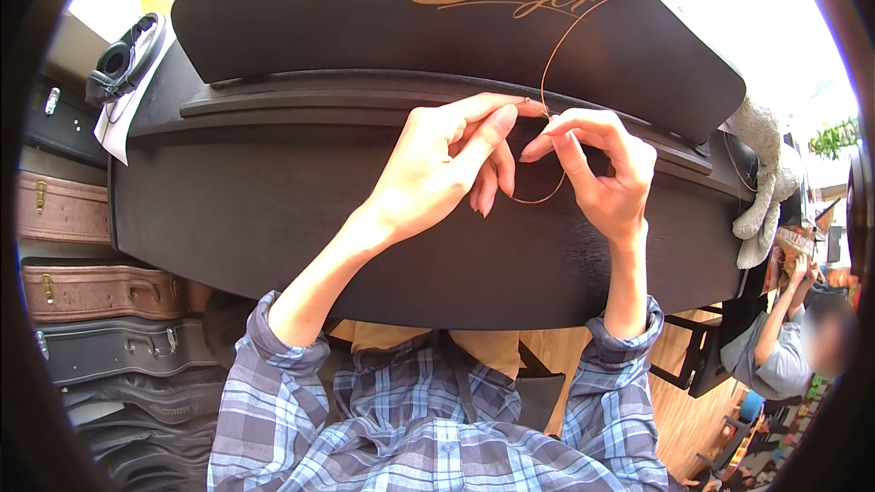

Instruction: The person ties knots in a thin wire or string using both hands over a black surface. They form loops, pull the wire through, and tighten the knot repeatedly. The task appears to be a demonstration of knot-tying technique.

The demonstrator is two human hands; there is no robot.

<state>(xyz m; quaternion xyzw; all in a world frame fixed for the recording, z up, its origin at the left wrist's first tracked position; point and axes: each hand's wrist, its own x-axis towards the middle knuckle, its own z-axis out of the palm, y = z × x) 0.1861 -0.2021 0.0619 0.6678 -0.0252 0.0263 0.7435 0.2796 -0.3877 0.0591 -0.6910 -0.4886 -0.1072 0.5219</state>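
Observation:
Both of my hands meet above a black piano-like cabinet (pixel 301 200), working on a thin copper-coloured wire (pixel 554 50). My left hand (pixel 433 164) pinches the wire between thumb and forefinger, its other fingers curled beneath. Just to the right, my right hand (pixel 606 164) pinches it too, fingertips close to the left forefinger. From the pinch one length arcs up and right across the upright black panel (pixel 365 27). Another part hangs in a small loop below my fingers. The exact crossing of the wire at the fingertips is too fine to make out.
Black headphones (pixel 117 64) rest at the cabinet's far left corner. A grey plush toy (pixel 766 187) drapes over its right end. Instrument cases (pixel 100 290) are stacked at the left. Another person (pixel 775 355) is at the far right, arms raised. A wooden floor (pixel 693 419) shows below.

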